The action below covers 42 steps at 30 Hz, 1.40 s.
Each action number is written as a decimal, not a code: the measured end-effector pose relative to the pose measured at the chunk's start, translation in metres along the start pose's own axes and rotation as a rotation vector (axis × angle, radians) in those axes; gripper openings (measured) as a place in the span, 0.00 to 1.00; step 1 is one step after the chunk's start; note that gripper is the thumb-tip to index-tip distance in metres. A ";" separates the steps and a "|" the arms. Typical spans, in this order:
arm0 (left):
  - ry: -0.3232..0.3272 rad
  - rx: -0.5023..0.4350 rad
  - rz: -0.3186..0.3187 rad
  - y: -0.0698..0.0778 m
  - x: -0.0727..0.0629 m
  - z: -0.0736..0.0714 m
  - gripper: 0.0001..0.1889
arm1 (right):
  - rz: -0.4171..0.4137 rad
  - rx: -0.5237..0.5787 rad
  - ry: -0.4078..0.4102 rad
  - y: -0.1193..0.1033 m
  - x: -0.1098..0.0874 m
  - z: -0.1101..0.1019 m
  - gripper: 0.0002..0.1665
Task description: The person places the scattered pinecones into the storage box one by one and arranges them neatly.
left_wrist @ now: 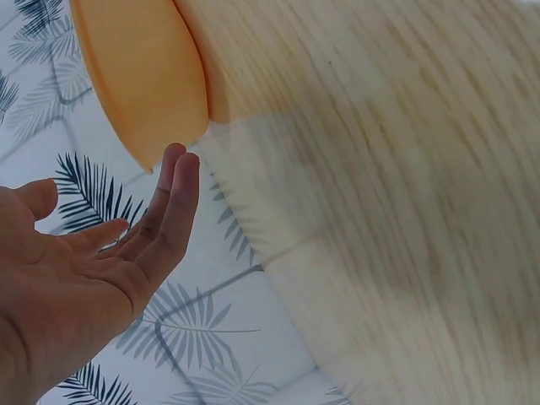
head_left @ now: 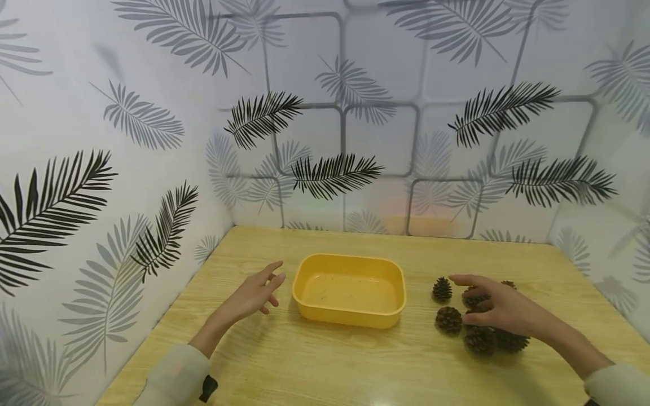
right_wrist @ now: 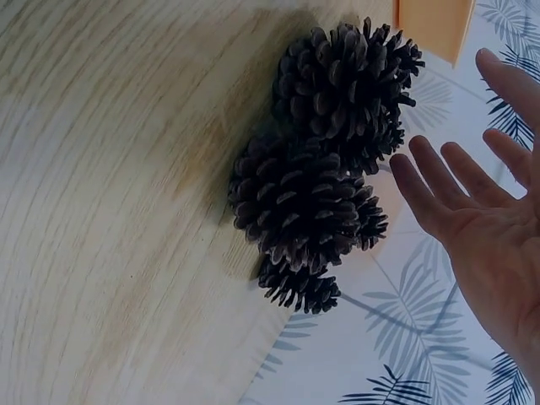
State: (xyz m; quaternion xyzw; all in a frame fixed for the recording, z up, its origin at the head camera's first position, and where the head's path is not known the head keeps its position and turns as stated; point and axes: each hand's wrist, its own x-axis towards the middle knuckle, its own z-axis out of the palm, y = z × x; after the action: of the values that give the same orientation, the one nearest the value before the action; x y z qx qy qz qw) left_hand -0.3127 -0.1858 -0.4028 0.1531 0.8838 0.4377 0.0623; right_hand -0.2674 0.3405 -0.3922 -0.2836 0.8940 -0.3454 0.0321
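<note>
Right grip spread, seemingly just above pine cones; left grip spread beside yellow tray.

I have both arms stretched forward, the left arm angling in from the lower left and the right arm from the lower right. My left hand is raised, fingers gently bent, thumb apart. My right hand points inward, relaxed, its fingers loosely spread; the right wrist view shows me its palm.
</note>
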 end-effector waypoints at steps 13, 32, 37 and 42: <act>0.005 -0.013 0.001 0.000 0.004 0.017 0.31 | -0.028 0.015 -0.059 0.000 0.001 0.009 0.41; 0.011 -0.010 0.004 0.005 0.014 0.031 0.31 | 0.009 -0.060 -0.084 0.010 0.001 0.020 0.40; 0.029 -0.017 0.012 0.003 0.011 0.031 0.30 | 0.029 -0.078 -0.104 0.010 0.007 0.021 0.39; 0.042 -0.025 0.000 0.001 0.007 0.031 0.29 | 0.035 -0.081 -0.122 0.008 0.012 0.023 0.38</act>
State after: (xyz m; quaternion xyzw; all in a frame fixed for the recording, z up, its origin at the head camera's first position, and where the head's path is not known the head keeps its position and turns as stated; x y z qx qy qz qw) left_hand -0.3119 -0.1601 -0.4207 0.1432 0.8793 0.4520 0.0456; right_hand -0.2757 0.3254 -0.4133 -0.2895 0.9084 -0.2905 0.0809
